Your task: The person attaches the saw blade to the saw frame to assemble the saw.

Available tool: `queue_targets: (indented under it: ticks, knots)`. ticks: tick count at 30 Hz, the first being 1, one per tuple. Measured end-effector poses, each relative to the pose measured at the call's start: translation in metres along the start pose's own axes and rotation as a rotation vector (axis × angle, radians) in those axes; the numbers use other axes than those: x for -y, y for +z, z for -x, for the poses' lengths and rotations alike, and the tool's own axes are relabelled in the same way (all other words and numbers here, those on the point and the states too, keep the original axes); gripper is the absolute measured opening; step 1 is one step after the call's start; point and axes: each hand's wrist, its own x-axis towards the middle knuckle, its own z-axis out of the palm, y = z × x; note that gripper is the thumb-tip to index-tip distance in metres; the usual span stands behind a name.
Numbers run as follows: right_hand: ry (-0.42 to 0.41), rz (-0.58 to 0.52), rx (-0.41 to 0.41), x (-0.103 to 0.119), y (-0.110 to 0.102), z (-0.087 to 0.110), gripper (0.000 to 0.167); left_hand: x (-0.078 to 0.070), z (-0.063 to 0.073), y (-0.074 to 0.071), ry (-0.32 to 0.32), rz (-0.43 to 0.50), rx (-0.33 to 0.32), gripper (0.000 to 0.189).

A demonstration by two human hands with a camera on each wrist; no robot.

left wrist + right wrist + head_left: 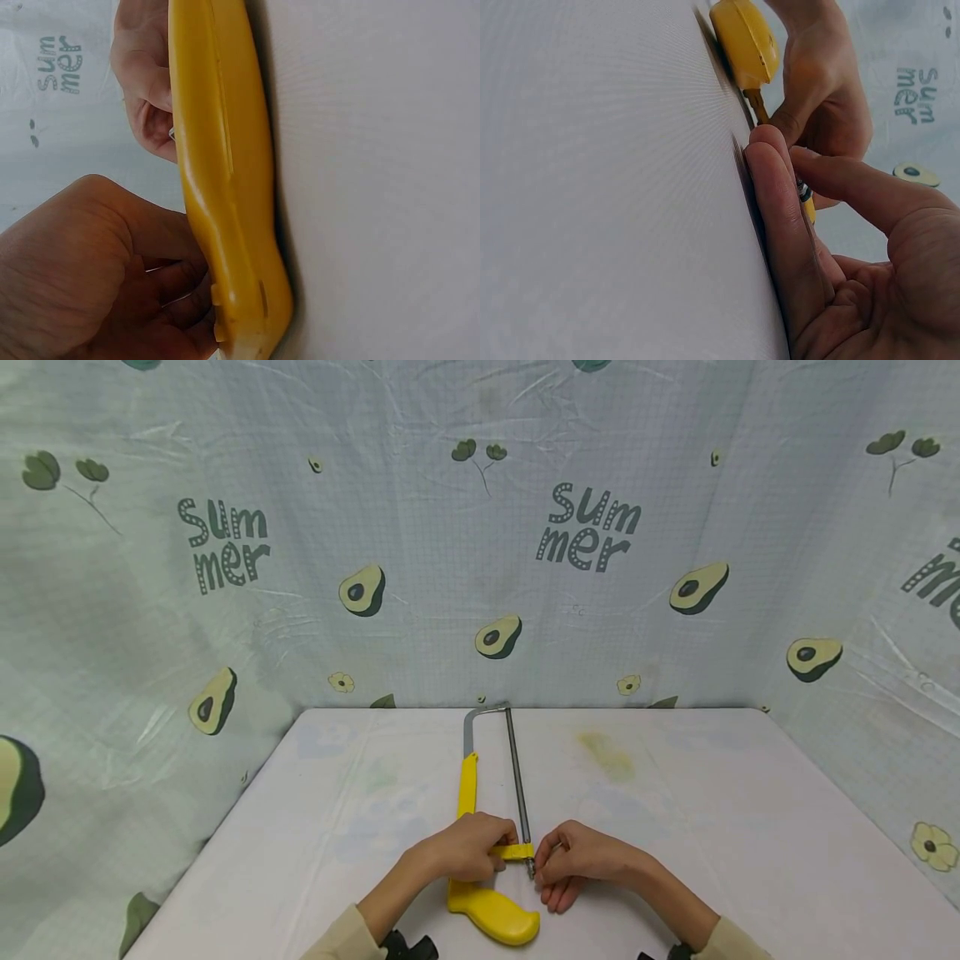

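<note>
A hacksaw lies flat on the table, its grey bow at the far end and its yellow handle toward me. Along its right side runs a dark straight bar, where the blade sits. My left hand grips the yellow frame just above the handle, fingers curled by the short yellow crosspiece. With thumb and fingertips, my right hand pinches the small metal wing nut at the bar's near end. In the right wrist view, fingers mostly hide this metal fitting.
Beneath the saw is a white-covered table with a faint yellowish stain at right. A hanging sheet printed with avocados and lettering encloses the back and both sides.
</note>
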Motion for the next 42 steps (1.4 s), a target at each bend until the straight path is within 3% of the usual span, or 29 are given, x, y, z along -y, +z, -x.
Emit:
queue_targets:
  ticks: [16,42]
  knots:
    - [0.002,0.048,-0.025,0.0011,0.0032,-0.0008,0.020,0.0043,-0.0010,0.0034,0.018,0.000,0.003,0.019]
    - [0.012,0.036,-0.018,0.0020,0.0031,-0.0004,0.025,0.0024,0.0013,0.0005,0.031,0.000,-0.006,0.019]
